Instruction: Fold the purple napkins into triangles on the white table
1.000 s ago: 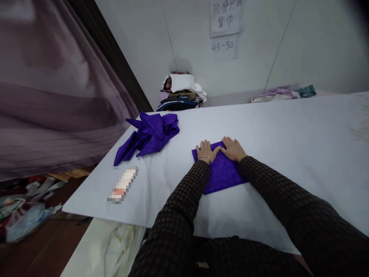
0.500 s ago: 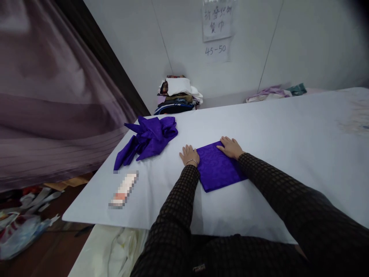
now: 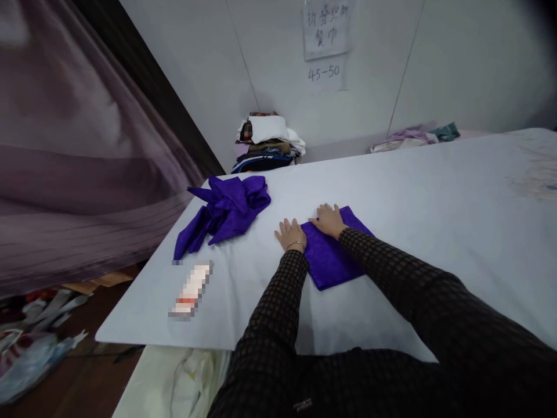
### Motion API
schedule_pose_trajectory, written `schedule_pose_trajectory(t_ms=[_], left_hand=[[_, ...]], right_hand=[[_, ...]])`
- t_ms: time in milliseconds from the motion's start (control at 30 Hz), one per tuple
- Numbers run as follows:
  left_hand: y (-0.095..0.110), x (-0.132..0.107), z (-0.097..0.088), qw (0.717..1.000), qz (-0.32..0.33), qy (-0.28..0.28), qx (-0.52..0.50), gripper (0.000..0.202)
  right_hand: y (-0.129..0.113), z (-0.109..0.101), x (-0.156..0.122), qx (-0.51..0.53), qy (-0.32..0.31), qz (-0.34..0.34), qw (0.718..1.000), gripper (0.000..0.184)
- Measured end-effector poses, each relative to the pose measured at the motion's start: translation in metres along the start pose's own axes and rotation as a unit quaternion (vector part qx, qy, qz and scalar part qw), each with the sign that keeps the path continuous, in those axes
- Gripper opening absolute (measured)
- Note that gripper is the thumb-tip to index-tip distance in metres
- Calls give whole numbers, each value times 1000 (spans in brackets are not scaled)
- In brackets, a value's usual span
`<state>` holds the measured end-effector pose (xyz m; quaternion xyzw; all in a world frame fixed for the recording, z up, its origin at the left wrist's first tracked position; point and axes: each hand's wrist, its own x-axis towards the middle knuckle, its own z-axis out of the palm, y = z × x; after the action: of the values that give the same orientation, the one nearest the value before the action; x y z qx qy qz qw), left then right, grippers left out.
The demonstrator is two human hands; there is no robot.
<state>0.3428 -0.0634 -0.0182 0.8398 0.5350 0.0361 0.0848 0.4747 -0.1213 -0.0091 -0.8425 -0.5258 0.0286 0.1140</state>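
Observation:
A folded purple cloth napkin [image 3: 333,261] lies flat on the white-covered table in front of me. My left hand [image 3: 291,235] rests at its left edge, fingers spread, partly on the table and touching the cloth. Along the far edge lies my right hand [image 3: 328,220], palm down with its fingers apart, pressing on the napkin. Part of the cloth is hidden under my right hand and sleeve. To the left is a crumpled heap of purple cloth [image 3: 232,209], apart from both hands.
A blurred-out flat object [image 3: 191,290] lies on the table [image 3: 435,203] at the left. Behind the table stands a stack of folded clothes [image 3: 267,142]; more cloth [image 3: 413,138] lies at the back right. A curtain [image 3: 87,151] hangs at the left. Bags [image 3: 35,360] lie on the floor.
My right hand has slid left along the far edge of the napkin, baring its far right corner. My left hand stays at the left edge.

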Motion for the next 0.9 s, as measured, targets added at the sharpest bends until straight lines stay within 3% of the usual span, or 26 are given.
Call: schedule_pose_trajectory(t_ms=[167,567,800,900], left_hand=[[-1,-1,-1,1000,4,-6,6,50],[-1,1,-2,1000,5,-24,9,52],[-2,5,-13,999,-15,-46,8,51],[19,8,-20,999,-4,-53,11,53]], right_hand=[[-3,13,-1,32,-14,-15,999,52],[82,-3,-1,19,-1,29,999,43],[86,-1,-4,18,12,33,999,43],[85,0,-4,23,14,36,999,43]])
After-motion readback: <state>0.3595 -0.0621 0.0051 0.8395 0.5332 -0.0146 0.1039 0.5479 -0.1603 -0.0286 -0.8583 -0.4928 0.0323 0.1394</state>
